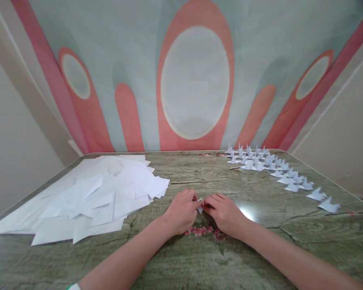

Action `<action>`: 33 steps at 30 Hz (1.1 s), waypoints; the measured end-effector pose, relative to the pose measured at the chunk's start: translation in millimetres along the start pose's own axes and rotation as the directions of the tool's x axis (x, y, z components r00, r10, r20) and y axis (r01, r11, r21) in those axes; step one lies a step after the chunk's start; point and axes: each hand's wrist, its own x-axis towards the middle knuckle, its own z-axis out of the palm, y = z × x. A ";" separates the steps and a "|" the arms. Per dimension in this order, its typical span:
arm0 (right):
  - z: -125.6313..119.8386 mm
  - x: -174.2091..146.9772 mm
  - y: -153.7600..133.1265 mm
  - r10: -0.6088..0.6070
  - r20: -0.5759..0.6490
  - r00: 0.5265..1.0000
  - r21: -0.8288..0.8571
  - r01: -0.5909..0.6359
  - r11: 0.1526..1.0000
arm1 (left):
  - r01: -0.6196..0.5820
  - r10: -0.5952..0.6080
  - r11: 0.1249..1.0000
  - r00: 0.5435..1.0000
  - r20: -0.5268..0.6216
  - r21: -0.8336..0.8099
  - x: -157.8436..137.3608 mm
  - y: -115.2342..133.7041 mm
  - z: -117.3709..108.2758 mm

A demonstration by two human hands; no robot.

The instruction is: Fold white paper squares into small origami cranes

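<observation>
Between my two hands, above the middle of the table, is a small piece of folded white paper. My left hand pinches it from the left with thumb and fingers. From the other side my right hand grips it, fingertips closed together close to the left ones. Much of the paper is hidden by the fingers, so its exact folded shape cannot be made out. Rows of folded white paper cranes stand at the right and far right of the table.
A broad, loose pile of white paper sheets covers the left side. The wood-grain tabletop carries a pink flower print below my hands. Behind its far edge hangs a green-grey backdrop with coral shapes.
</observation>
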 end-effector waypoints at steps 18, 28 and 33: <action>-0.4 -4.6 2.6 0.140 -0.167 0.976 0.258 -0.094 0.962 | -0.022 0.017 0.997 0.998 -0.066 -0.075 1.3 -4.9 6.1; 14.4 -5.1 18.0 0.261 -0.154 0.953 0.332 -0.198 0.922 | -0.049 0.031 0.989 0.991 -0.128 -0.138 2.3 -8.7 12.9; 16.8 -5.9 19.0 0.254 -0.154 0.955 0.321 -0.195 0.927 | -0.052 0.025 0.983 0.988 -0.155 -0.174 1.6 -10.1 15.2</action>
